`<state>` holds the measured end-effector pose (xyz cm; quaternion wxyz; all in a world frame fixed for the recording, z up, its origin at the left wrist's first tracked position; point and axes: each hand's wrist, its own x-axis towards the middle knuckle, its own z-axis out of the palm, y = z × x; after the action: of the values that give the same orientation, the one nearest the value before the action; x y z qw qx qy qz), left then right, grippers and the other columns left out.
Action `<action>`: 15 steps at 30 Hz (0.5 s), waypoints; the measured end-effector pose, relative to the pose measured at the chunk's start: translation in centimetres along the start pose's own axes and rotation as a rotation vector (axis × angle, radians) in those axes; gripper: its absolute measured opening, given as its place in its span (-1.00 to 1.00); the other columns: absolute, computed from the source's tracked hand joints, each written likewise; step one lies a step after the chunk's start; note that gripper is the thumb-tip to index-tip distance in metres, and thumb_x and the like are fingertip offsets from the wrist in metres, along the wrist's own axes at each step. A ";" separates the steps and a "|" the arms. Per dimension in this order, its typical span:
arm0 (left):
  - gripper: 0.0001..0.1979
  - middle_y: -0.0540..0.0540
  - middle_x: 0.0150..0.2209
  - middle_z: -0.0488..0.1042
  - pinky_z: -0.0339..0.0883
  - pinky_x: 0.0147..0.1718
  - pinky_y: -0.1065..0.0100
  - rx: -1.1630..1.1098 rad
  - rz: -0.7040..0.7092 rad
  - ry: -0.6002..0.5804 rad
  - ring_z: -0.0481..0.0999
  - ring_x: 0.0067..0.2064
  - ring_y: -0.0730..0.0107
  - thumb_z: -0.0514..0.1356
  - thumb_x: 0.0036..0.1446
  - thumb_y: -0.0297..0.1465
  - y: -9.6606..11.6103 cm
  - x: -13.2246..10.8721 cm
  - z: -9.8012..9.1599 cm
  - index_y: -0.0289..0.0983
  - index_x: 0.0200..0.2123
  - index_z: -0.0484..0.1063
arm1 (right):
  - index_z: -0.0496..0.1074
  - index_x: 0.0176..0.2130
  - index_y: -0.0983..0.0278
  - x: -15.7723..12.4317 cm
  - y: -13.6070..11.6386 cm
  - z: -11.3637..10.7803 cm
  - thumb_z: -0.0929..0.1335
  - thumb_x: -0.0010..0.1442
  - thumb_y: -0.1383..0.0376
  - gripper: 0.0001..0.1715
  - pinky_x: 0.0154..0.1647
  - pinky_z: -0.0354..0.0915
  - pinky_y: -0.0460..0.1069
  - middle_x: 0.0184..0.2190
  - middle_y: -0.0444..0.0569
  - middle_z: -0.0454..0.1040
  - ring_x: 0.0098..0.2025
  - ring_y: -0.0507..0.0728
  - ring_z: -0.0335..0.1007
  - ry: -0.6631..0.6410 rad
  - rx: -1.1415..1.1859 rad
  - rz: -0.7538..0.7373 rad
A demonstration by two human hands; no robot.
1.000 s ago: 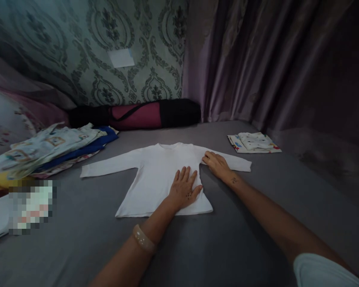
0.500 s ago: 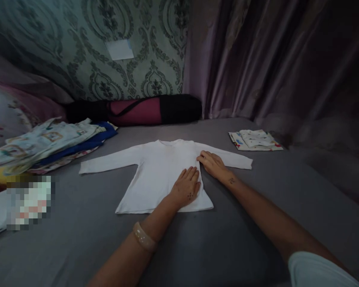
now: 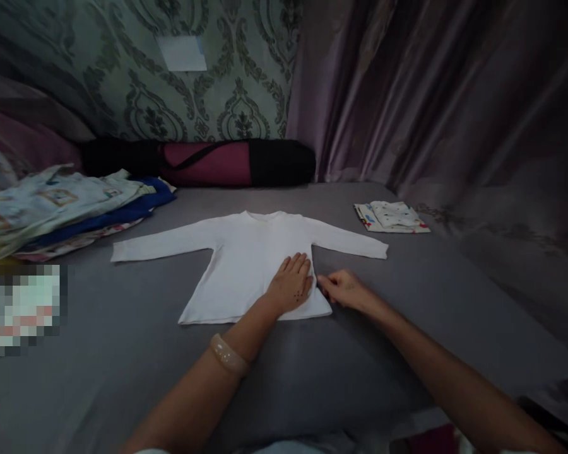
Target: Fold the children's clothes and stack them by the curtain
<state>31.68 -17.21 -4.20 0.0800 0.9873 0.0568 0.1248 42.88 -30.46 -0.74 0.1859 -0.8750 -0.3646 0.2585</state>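
Note:
A white long-sleeved shirt [image 3: 246, 265] lies spread flat on the grey sheet, its neckline away from me and both sleeves stretched out sideways. My left hand [image 3: 291, 287] rests flat on the shirt's lower right part, palm down with the fingers extended. At the shirt's right side edge, just below the armpit and above the hem, my right hand [image 3: 345, 290] is closed, thumb and fingers pinching the edge of the cloth. The fingertips partly hide the spot they grip.
Left of the shirt lies a pile of clothes [image 3: 76, 195], with a pixelated patch in front of it. Folded printed clothes [image 3: 392, 216] lie at the right. A black and maroon long bag [image 3: 213, 165] runs along the wall. Purple curtains [image 3: 341, 94] hang at the back right.
My right hand has moved down the shirt's right side, from near the armpit toward the hem, and its fingers have closed on the edge. My left hand stays on the shirt. The view has shifted slightly.

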 end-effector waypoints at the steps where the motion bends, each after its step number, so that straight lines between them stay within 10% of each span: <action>1: -0.51 -0.30 0.29 0.16 -0.02 0.28 0.09 -0.001 0.000 -0.002 0.10 0.33 0.15 -0.13 0.32 -0.32 0.0 0.0 0.0 -0.46 0.20 0.21 | 0.38 -0.62 0.29 -0.8 0.0 0.4 0.18 0.30 0.06 -0.40 -0.63 0.05 -0.11 -0.75 -0.13 0.33 -0.71 -0.02 0.18 -0.056 0.039 0.032; 15: -0.46 -0.26 0.35 0.04 -0.12 0.31 0.03 -0.003 -0.025 -0.063 -0.01 0.36 0.14 -0.20 0.35 -0.28 -0.1 -0.1 0.0 -0.43 0.29 0.10 | 0.28 -0.54 0.26 -5.4 -1.4 0.8 0.21 0.26 0.18 -0.62 -0.69 -0.02 -0.16 -0.78 -0.23 0.24 -0.76 -0.07 0.06 -0.160 0.130 0.143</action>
<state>31.62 -17.10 -4.27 0.0846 0.9899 0.0667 0.0925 38.42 -33.44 1.06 0.1935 -0.8614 -0.2976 0.3632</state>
